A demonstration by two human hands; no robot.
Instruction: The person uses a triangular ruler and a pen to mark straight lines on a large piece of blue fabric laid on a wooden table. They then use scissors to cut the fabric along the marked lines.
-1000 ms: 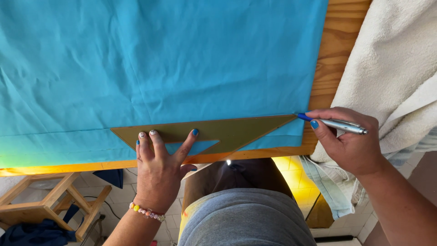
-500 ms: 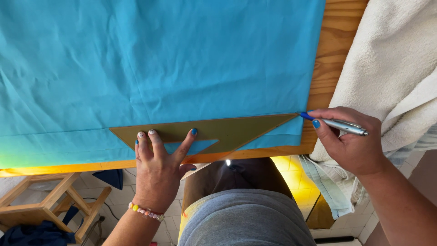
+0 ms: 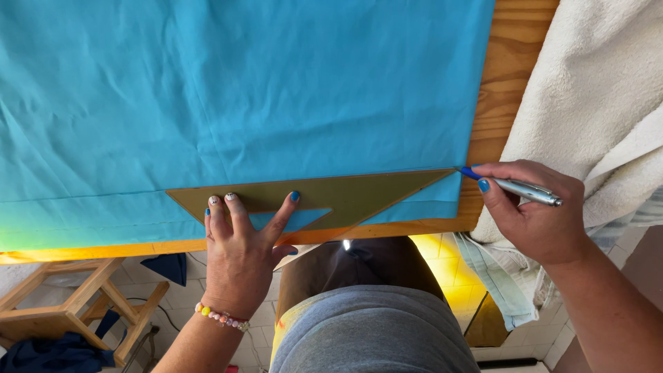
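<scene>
Turquoise fabric [image 3: 242,97] lies spread flat over most of a wooden worktop [image 3: 507,90], its near edge running close to the worktop's front lip. On that near strip of cloth rests an olive-brown triangular set square [image 3: 359,193], long edge away from the person, sharp tip pointing right toward the fabric's corner. The left hand [image 3: 242,252] lies open and flat on the set square's left part, fingers spread and pressing down, thumb reaching across to the triangular cut-out in its middle; it grips nothing, only pins the tool to the cloth. A beaded bracelet [image 3: 221,316] circles that wrist. The right hand [image 3: 535,214] is clenched around a silver pen with a blue tip [image 3: 514,186], held nearly level, the tip touching the cloth right at the set square's pointed right end, just at the fabric's right edge. The two hands sit well apart, one at each end of the set square. Beside the right hand, a cream towel [image 3: 601,90] drapes over the worktop's right end. Below the worktop's left side, a wooden stool [image 3: 76,304] stands on a tiled floor.
</scene>
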